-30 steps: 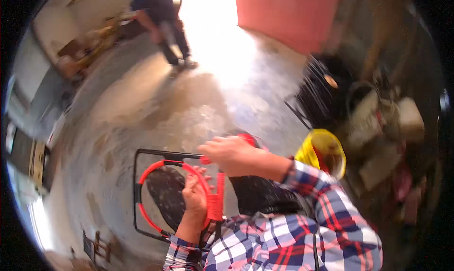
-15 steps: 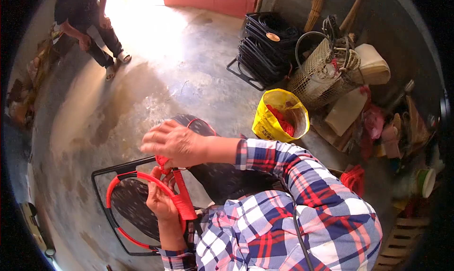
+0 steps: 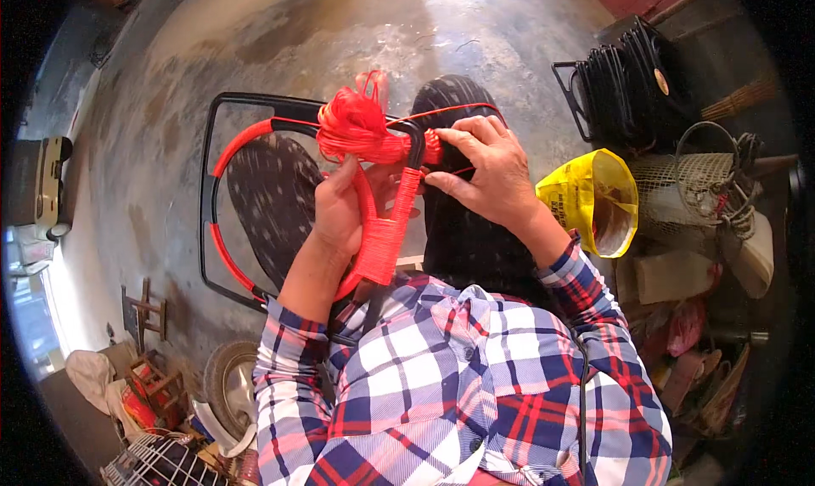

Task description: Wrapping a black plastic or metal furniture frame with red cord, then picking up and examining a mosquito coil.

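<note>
A black tube frame lies across my lap, with a ring joined to it. Red cord is wound tightly round parts of the ring and in a wide band along the frame's near bar. My left hand is closed round the wrapped ring beside that band, its thumb just under a loose bundle of red cord. The bundle passes by the frame's black corner, and my right hand pinches its right end. A single strand runs from the bundle over my right knee.
A yellow bag stands right of my knee. Beyond it are stacked black frames, a mesh basket and a straw broom. At lower left are a wheel, a small wooden stool and a wire crate.
The view has swung, so the other person is out of sight. My right hand has moved from above my left hand to the frame's right side, and the cord bundle now shows fully.
</note>
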`<state>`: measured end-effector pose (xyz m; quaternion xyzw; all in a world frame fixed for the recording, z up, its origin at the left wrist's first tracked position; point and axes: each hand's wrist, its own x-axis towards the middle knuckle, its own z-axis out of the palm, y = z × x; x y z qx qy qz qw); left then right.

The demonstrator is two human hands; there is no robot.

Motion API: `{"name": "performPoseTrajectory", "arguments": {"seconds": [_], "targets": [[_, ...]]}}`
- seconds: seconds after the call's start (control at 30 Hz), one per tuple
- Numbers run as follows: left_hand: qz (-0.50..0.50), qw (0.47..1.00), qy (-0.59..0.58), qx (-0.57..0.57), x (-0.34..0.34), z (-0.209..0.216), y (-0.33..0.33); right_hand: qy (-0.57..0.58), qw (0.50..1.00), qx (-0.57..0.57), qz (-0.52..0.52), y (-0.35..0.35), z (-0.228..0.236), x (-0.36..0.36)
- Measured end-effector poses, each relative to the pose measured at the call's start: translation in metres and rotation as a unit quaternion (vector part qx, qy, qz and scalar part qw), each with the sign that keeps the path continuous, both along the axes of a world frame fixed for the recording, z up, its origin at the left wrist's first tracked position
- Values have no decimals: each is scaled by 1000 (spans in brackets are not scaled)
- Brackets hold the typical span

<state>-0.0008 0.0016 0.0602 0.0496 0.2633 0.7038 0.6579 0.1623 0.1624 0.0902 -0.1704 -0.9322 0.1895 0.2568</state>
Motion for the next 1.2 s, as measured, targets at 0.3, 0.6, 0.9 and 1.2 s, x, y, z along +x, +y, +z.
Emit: {"name": "performPoseTrajectory", "arguments": {"seconds": [0.3, 0.6, 0.9, 1.2], "targets": [[4, 999, 36, -21, -1, -3, -1, 10, 999, -30, 5, 9, -9, -22], [-57, 990, 125, -43, -5, -1, -8, 295, 696, -651, 75, 37, -20, 13], [-26, 989, 124, -76, -7, -10, -7, 386, 546, -708, 226, 48, 15, 77], [-6, 990, 111, -83, -6, -1, -13, 512, 513, -652, 224, 84, 40, 126]]}}
